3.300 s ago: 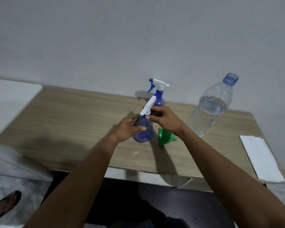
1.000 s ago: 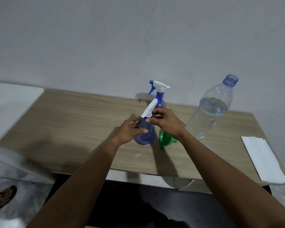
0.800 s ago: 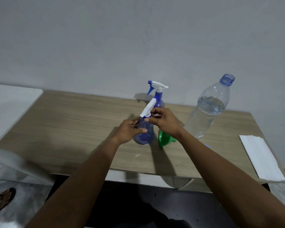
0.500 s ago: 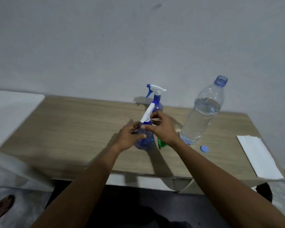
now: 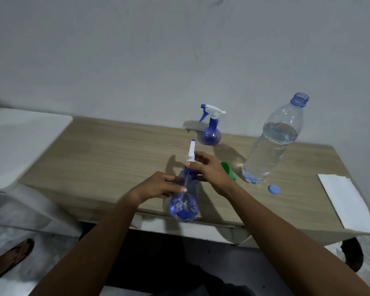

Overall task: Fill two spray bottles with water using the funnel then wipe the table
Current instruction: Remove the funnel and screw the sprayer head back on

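A small blue spray bottle (image 5: 185,201) is lifted off the table, near its front edge. My left hand (image 5: 158,185) grips its body. My right hand (image 5: 207,169) pinches the neck just under the white spray head (image 5: 191,151). A second blue spray bottle (image 5: 211,133) with its white head on stands upright at the back of the wooden table (image 5: 107,157). The green funnel (image 5: 229,173) lies on the table, partly hidden behind my right hand. A large clear water bottle (image 5: 272,144), uncapped and partly full, stands to the right.
The blue cap (image 5: 274,189) lies on the table in front of the water bottle. A folded white cloth (image 5: 348,201) lies at the table's right end. A white surface (image 5: 19,142) adjoins the table on the left. A sandalled foot (image 5: 9,258) is on the floor, lower left.
Both hands have lifted the near spray bottle and brought it toward the table's front edge. The view has tilted down, and the blue cap now shows.
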A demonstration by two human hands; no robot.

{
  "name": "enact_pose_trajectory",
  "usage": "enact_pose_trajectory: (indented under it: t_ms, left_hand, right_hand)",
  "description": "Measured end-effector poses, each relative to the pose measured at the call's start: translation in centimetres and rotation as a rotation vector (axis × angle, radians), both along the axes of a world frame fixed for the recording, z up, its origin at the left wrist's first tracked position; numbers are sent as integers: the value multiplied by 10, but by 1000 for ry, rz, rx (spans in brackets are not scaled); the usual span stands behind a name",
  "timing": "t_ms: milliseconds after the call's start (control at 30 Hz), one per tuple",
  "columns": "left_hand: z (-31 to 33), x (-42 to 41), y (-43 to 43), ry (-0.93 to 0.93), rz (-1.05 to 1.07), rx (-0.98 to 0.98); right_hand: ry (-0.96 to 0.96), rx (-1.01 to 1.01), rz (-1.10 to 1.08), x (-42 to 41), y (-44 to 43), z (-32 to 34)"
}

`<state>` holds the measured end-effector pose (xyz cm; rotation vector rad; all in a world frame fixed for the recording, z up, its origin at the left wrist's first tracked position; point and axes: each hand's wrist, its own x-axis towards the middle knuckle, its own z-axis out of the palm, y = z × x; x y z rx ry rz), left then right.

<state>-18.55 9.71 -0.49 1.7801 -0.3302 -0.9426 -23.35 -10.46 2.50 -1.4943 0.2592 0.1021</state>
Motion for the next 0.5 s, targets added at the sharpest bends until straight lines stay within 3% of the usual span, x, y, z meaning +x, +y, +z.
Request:
enact_pose_trajectory:
  t_ms: [233,500]
  left_hand:
    - [0,-9,20,86,-56,123]
    - [-4,-8,27,100,-87,149]
  right_hand:
    - [209,49,68,-5,20,-20]
    - [214,37,110,-4,25,-30]
